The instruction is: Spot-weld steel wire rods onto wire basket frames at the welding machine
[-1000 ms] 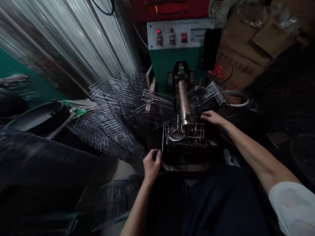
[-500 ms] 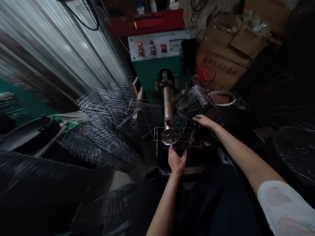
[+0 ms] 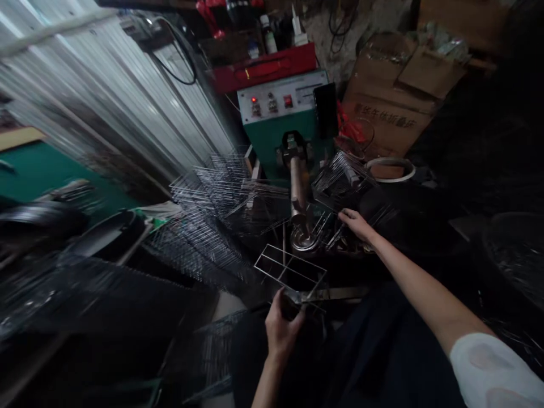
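My left hand [image 3: 283,328] is closed at the near side of a wire rack [image 3: 285,266], a rectangular frame with cross wires. The rack is tilted, below and left of the machine's round lower electrode [image 3: 304,239]. Above that electrode, a thick metal arm [image 3: 298,184] reaches out from the green machine [image 3: 266,133]. My right hand [image 3: 357,225] is closed beside the electrode, with its fingertips on thin wire pieces [image 3: 335,235]. How many it grips is too dark to tell. Just behind this hand lies a bundle of bent wires [image 3: 335,175].
Many wire racks [image 3: 204,226] are piled at the left. A black pan-like container [image 3: 104,235] stands farther left. At the right back are a white round tub [image 3: 391,170] and a cardboard box [image 3: 378,113]. A black phone-like slab [image 3: 325,110] is on the machine front.
My left hand has drawn the wire rack away from the electrode, toward me and to the left. My right hand has shifted slightly nearer. The camera view has turned left and up.
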The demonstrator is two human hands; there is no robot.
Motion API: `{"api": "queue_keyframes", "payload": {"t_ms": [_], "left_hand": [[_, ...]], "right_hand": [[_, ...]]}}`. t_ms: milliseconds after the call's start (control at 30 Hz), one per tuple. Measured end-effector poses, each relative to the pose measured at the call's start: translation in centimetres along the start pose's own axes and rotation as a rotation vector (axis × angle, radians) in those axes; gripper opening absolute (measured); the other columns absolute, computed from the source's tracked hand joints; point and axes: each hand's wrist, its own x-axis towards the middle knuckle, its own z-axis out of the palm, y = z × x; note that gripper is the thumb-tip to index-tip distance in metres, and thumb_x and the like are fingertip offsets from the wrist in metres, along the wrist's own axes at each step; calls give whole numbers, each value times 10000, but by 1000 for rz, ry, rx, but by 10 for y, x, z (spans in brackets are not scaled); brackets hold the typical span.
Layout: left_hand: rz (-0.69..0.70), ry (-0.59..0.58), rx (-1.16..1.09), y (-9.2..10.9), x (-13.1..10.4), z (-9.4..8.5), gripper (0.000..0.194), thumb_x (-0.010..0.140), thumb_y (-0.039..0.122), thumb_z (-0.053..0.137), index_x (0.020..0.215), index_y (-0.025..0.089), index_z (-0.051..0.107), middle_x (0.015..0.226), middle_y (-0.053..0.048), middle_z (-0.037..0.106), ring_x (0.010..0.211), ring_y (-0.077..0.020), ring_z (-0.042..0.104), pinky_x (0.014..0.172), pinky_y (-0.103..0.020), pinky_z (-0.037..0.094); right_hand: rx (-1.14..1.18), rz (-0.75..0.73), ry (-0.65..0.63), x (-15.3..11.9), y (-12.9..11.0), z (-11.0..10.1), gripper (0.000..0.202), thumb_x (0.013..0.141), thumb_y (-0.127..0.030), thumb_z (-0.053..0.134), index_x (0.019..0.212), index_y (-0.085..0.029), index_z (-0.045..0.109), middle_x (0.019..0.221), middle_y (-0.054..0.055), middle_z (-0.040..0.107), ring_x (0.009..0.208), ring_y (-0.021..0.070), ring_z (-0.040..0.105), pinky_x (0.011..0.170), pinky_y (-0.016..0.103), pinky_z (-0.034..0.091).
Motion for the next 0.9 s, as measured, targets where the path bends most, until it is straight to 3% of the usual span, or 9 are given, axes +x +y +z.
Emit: {"api": "queue_keyframes", "payload": {"t_ms": [100, 200, 300, 400, 533, 633, 800, 900], "left_hand": [[-150, 65, -196, 3, -6, -57, 742, 650, 454, 849, 1292, 187, 591, 931, -66, 754, 829, -250, 721, 787, -356, 577], [-187, 124, -507, 4, -12, -105, 662, 668, 441, 848, 1244, 188, 640, 1043, -98, 756, 969, -260, 710, 854, -341, 560], [-223, 172, -816, -3, -24, -142, 659, 661, 514, 835, 1206, 175, 684, 1077, -124, 750, 974, -263, 704, 821, -322, 570], [-259, 129, -1071, -14, -41, -169, 734, 627, 592, 823, 1208, 161, 697, 1081, -142, 741, 844, -239, 708, 691, -300, 591], [-326, 70, -1290, -26, -62, -191, 728, 631, 565, 821, 1230, 171, 689, 1142, -127, 731, 819, -208, 701, 698, -283, 612], [-370, 119, -1360, -32, -71, -199, 763, 573, 556, 845, 1211, 163, 697, 1105, -115, 745, 818, -211, 702, 713, -289, 627], [-427, 202, -1284, -36, -78, -205, 817, 526, 567, 847, 1221, 166, 695, 1049, -119, 751, 841, -251, 714, 709, -323, 640], [-425, 212, -1224, -35, -76, -203, 760, 565, 585, 821, 1193, 172, 709, 1048, -117, 748, 874, -260, 712, 734, -334, 640]], "right_hand": [[-29, -30, -28, -25, -12, 4, 591, 709, -785, 642, 695, -200, 559, 661, -13, 513, 691, 167, 455, 624, 283, 369], [-76, -70, -66, -53, -20, 7, 527, 746, -704, 691, 667, -195, 578, 646, 0, 525, 681, 177, 471, 621, 289, 368], [-210, -114, -94, -76, -25, 11, 492, 839, -664, 628, 681, -200, 577, 653, 4, 543, 669, 179, 498, 620, 289, 379], [-313, -148, -104, -91, -34, 21, 477, 883, -642, 580, 695, -204, 572, 653, 0, 555, 664, 177, 518, 622, 287, 385], [-378, -225, -62, -97, -51, 39, 476, 859, -645, 583, 691, -200, 597, 662, 10, 597, 672, 183, 535, 630, 286, 399], [-382, -248, 32, -91, -59, 43, 478, 819, -660, 601, 687, -201, 603, 684, 19, 634, 704, 196, 561, 660, 287, 418], [-411, -217, 304, -88, -64, 31, 468, 889, -641, 494, 735, -207, 578, 671, 26, 612, 674, 194, 533, 623, 289, 387], [-418, -237, 267, -102, -63, 36, 438, 882, -619, 531, 727, -213, 579, 650, 16, 607, 642, 185, 533, 604, 282, 385]]}}
